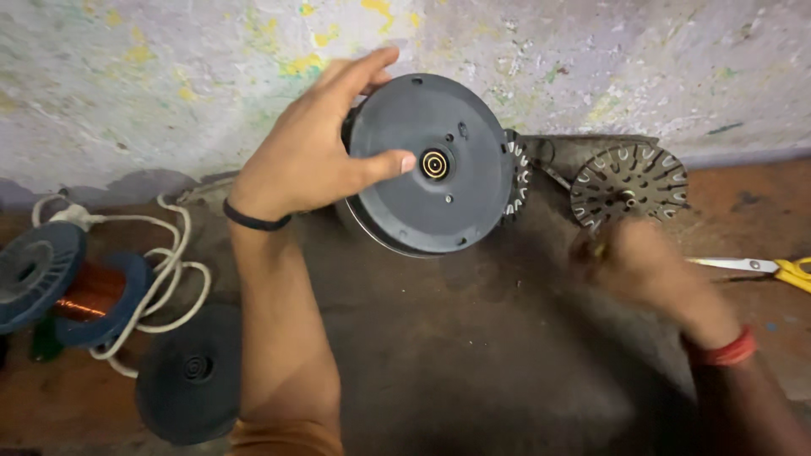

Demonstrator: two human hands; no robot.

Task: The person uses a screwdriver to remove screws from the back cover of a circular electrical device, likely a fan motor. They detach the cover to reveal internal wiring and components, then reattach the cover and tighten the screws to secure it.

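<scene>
Seen from above, your left hand point(314, 148) steadies a round dark grey motor housing point(422, 165) tipped up on its edge near the paint-flecked wall point(591, 59). Its grip is spread wide over the housing's left rim, fingers curled behind the top edge and thumb lying across the flat face, its tip just beside the small brass bearing point(434, 164) at the centre. Behind the housing's right edge, part of a slotted metal stator point(515, 181) shows. Your right hand point(655, 270) is blurred, low and to the right, just below a second round slotted metal core point(628, 186) that lies flat on the dark work surface point(439, 338); whether its grip is spread or closed cannot be told. Yellow-handled scissors point(773, 268) lie at the far right. To the left rest a blue spool of copper wire point(84, 291), a coiled white cord point(169, 279) and a dark round cover point(196, 371).
</scene>
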